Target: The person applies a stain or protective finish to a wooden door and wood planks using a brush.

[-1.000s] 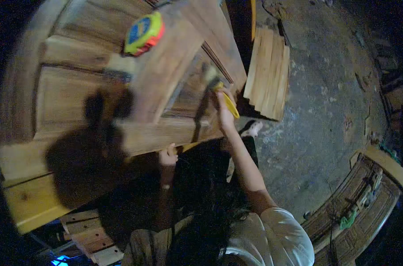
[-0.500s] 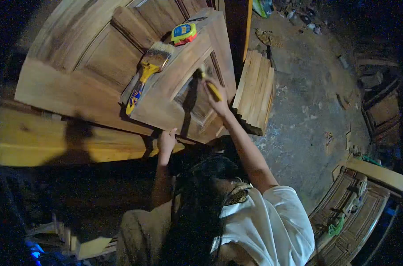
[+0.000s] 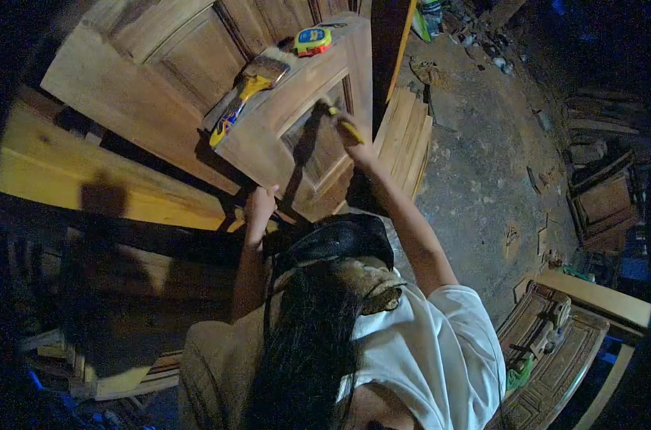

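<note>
My right hand (image 3: pixel 357 148) has its fingers closed round the yellow handle of a small brush (image 3: pixel 349 129), bristles beyond them over the recess of a wooden panel (image 3: pixel 250 153). My left hand (image 3: pixel 259 209) is at the panel's near edge; how tightly its fingers grip, I can't tell. Farther up lie a wide brush (image 3: pixel 248 93) and a tape measure (image 3: pixel 313 41). Right of the panel are pale wood strips (image 3: pixel 404 136), then the stained floor (image 3: pixel 476 150).
</note>
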A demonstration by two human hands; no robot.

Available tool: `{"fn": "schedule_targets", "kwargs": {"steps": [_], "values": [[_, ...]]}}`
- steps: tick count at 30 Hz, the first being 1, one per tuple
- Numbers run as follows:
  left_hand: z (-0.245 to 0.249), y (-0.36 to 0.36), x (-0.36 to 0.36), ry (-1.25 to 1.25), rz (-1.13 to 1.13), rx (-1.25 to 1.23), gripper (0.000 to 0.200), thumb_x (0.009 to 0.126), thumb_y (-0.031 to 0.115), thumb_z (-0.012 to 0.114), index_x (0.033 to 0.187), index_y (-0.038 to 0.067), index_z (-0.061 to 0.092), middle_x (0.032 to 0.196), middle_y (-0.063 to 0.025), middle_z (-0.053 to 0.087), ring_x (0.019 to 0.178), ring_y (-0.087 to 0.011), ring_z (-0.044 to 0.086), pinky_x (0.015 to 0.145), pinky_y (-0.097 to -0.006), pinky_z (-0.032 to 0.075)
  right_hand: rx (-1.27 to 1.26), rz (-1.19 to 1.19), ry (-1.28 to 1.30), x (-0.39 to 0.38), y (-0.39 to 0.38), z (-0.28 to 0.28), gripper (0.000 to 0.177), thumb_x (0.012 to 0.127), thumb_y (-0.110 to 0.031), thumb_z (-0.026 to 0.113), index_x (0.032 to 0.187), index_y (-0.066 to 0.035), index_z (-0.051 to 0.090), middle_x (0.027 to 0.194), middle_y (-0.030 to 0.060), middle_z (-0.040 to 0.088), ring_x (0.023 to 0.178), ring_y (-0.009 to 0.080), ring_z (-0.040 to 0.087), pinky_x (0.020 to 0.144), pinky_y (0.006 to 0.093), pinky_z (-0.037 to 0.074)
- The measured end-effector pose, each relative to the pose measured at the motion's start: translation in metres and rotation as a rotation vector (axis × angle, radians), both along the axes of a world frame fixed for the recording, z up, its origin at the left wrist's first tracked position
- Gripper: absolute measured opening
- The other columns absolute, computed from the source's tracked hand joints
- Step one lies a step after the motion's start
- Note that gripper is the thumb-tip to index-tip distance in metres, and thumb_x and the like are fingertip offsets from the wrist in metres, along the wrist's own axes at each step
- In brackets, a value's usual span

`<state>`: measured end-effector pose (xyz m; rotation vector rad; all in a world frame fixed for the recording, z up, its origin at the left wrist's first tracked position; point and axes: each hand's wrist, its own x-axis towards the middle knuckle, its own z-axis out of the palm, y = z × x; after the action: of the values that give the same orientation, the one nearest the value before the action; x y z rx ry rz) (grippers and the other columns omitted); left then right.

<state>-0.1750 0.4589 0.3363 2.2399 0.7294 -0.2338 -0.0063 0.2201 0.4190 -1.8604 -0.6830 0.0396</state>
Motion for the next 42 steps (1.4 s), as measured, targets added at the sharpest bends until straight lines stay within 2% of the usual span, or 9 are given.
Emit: {"fn": "schedule_targets", "kwargs": {"steps": [2, 5, 12, 15, 18, 25, 32, 38, 42], "values": [[0.000, -0.001, -0.001, 0.077, -0.016, 0.090, 0.051, 0.090, 0.043, 0.048, 0.073, -0.002, 0.064, 0.059, -0.0133, 0.062, 0.060, -0.0308, 0.063, 0.059, -0.0421, 0.047, -0.103, 0.191, -0.359, -0.010, 0.013, -0.029, 0.048, 0.060, 0.005, 0.060, 0.107, -0.005, 0.056, 0.111, 0.0145, 0.060, 0.103, 0.0306, 0.058, 0.088, 0.0339, 0.045], [-0.025, 0.003, 0.001, 0.017, 0.055, 0.028, 0.050, 0.089, 0.043, 0.049, 0.074, -0.002, 0.065, 0.060, -0.0121, 0.063, 0.061, -0.0305, 0.063, 0.059, -0.0417, 0.047, -0.087, 0.426, -0.084, -0.039, 0.027, 0.010, 0.047, 0.060, 0.001, 0.061, 0.107, -0.006, 0.056, 0.112, 0.0164, 0.060, 0.107, 0.0330, 0.056, 0.090, 0.0362, 0.044], [-0.026, 0.003, 0.003, 0.060, 0.002, 0.116, 0.046, 0.087, 0.044, 0.052, 0.076, 0.001, 0.063, 0.063, -0.0110, 0.065, 0.068, -0.0305, 0.065, 0.065, -0.0434, 0.047, 0.082, 0.044, -0.034, 0.013, -0.002, -0.018, 0.062, 0.061, 0.003, 0.063, 0.122, -0.008, 0.053, 0.111, 0.0150, 0.061, 0.102, 0.0336, 0.058, 0.086, 0.0377, 0.047], [-0.033, 0.004, 0.002, 0.022, 0.031, 0.036, 0.045, 0.087, 0.044, 0.052, 0.079, 0.001, 0.064, 0.062, -0.0105, 0.065, 0.069, -0.0304, 0.065, 0.066, -0.0439, 0.047, 0.055, -0.002, 0.036, 0.002, 0.007, -0.019, 0.035, 0.074, 0.003, 0.056, 0.108, -0.007, 0.058, 0.102, 0.0094, 0.063, 0.092, 0.0221, 0.060, 0.081, 0.0307, 0.046], [-0.025, 0.000, 0.002, 0.022, 0.054, 0.041, 0.045, 0.088, 0.043, 0.051, 0.076, 0.002, 0.064, 0.062, -0.0104, 0.065, 0.068, -0.0297, 0.065, 0.066, -0.0435, 0.048, -0.172, 0.538, 0.030, -0.022, 0.013, -0.010, 0.039, 0.071, 0.006, 0.055, 0.108, -0.004, 0.058, 0.107, 0.0096, 0.061, 0.104, 0.0201, 0.055, 0.096, 0.0313, 0.039], [-0.004, -0.005, 0.000, 0.015, 0.021, 0.041, 0.044, 0.089, 0.041, 0.051, 0.079, 0.001, 0.066, 0.060, -0.0097, 0.064, 0.066, -0.0284, 0.065, 0.066, -0.0420, 0.049, 0.159, -0.046, 0.042, 0.033, -0.007, -0.005, 0.031, 0.077, 0.002, 0.060, 0.108, -0.004, 0.058, 0.095, 0.0070, 0.062, 0.090, 0.0162, 0.060, 0.079, 0.0308, 0.047], [-0.005, -0.010, 0.003, 0.055, 0.073, 0.045, 0.045, 0.089, 0.043, 0.051, 0.077, 0.001, 0.067, 0.059, -0.0085, 0.065, 0.067, -0.0285, 0.065, 0.068, -0.0413, 0.049, -0.124, 0.426, -0.503, 0.009, 0.015, -0.042, 0.032, 0.082, 0.003, 0.053, 0.112, -0.005, 0.058, 0.101, 0.0106, 0.065, 0.092, 0.0210, 0.062, 0.080, 0.0328, 0.048], [-0.023, -0.006, 0.002, -0.042, 0.087, 0.059, 0.046, 0.088, 0.043, 0.051, 0.076, 0.000, 0.066, 0.061, -0.0098, 0.065, 0.069, -0.0280, 0.066, 0.068, -0.0396, 0.049, -0.208, -0.157, -0.241, 0.072, -0.025, -0.007, 0.024, 0.087, -0.006, 0.055, 0.110, -0.004, 0.059, 0.097, 0.0126, 0.066, 0.090, 0.0171, 0.062, 0.076, 0.0291, 0.047], [-0.001, -0.015, 0.000, -0.025, 0.128, 0.046, 0.045, 0.088, 0.041, 0.052, 0.073, 0.001, 0.066, 0.059, -0.0103, 0.064, 0.069, -0.0291, 0.065, 0.066, -0.0405, 0.048, 0.050, 0.154, -0.159, 0.034, -0.009, -0.002, 0.029, 0.084, -0.002, 0.058, 0.112, -0.007, 0.059, 0.098, 0.0123, 0.065, 0.092, 0.0178, 0.061, 0.079, 0.0291, 0.047]]}}
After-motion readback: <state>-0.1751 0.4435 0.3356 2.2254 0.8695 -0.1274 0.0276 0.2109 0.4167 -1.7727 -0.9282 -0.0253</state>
